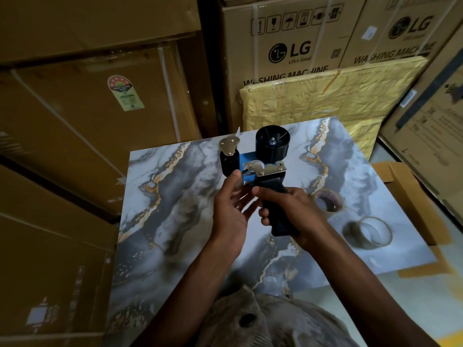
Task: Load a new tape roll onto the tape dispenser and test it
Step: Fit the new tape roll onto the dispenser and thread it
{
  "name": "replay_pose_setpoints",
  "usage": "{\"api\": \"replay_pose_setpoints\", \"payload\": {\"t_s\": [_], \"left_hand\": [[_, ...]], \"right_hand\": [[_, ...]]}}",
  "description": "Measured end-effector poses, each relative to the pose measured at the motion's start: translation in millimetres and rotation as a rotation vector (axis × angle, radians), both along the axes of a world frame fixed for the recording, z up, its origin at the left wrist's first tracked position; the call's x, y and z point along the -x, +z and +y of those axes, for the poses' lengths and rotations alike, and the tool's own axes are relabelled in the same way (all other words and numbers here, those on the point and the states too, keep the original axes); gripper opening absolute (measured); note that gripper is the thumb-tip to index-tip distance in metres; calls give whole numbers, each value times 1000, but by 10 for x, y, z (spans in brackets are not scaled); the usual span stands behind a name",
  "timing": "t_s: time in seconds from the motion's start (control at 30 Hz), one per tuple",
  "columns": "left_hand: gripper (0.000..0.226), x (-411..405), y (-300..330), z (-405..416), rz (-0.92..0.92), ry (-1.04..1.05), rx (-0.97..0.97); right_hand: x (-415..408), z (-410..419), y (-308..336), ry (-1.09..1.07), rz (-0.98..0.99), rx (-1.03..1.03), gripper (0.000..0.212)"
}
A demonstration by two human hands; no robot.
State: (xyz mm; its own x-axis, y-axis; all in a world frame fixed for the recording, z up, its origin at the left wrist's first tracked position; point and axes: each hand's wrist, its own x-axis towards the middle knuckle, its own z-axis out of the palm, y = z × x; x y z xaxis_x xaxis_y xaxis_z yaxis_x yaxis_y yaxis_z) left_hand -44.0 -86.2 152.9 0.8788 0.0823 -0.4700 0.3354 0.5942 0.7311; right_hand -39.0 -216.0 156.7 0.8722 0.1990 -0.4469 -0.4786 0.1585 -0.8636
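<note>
I hold a hand-held tape dispenser above a marble-patterned board. It has a black handle, a blue frame, brass-coloured plates, a black roller at the left and an empty black hub at the top. My right hand is wrapped around the black handle. My left hand touches the front of the dispenser below the roller, thumb up against it. A brown tape roll lies on the board to the right. A clear tape roll lies nearer, also to the right.
Large cardboard cartons are stacked behind and to the left. A yellow wrapped parcel leans behind the board. An open carton flap sits at the board's right edge.
</note>
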Motion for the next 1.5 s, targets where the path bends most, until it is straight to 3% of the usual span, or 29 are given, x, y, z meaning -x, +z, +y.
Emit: {"api": "replay_pose_setpoints", "payload": {"t_s": [0.1, 0.23, 0.43, 0.57, 0.8, 1.17, 1.5], "left_hand": [[30, 20, -26, -23, 27, -20, -8], [34, -6, -51, 20, 44, -53, -26], [58, -42, -194, 154, 173, 2, -66], [38, -96, -440, 307, 49, 173, -330], [20, -88, -808, 577, -33, 146, -461], [19, 27, -1081, 566, 7, 60, -508], [16, 65, -1163, 532, 21, 41, -496]], "right_hand": [[-1, 9, -20, 19, -9, 42, 22], [-30, 27, -92, 3, -27, 31, 34], [-74, 50, -162, 6, -5, 43, 20], [-138, 80, -401, -49, 9, 70, 30], [-245, 137, -1034, -70, 70, 257, 15], [-242, 219, -1760, 8, 76, 600, 23], [-196, 209, -2073, 54, 53, 634, 27]]}}
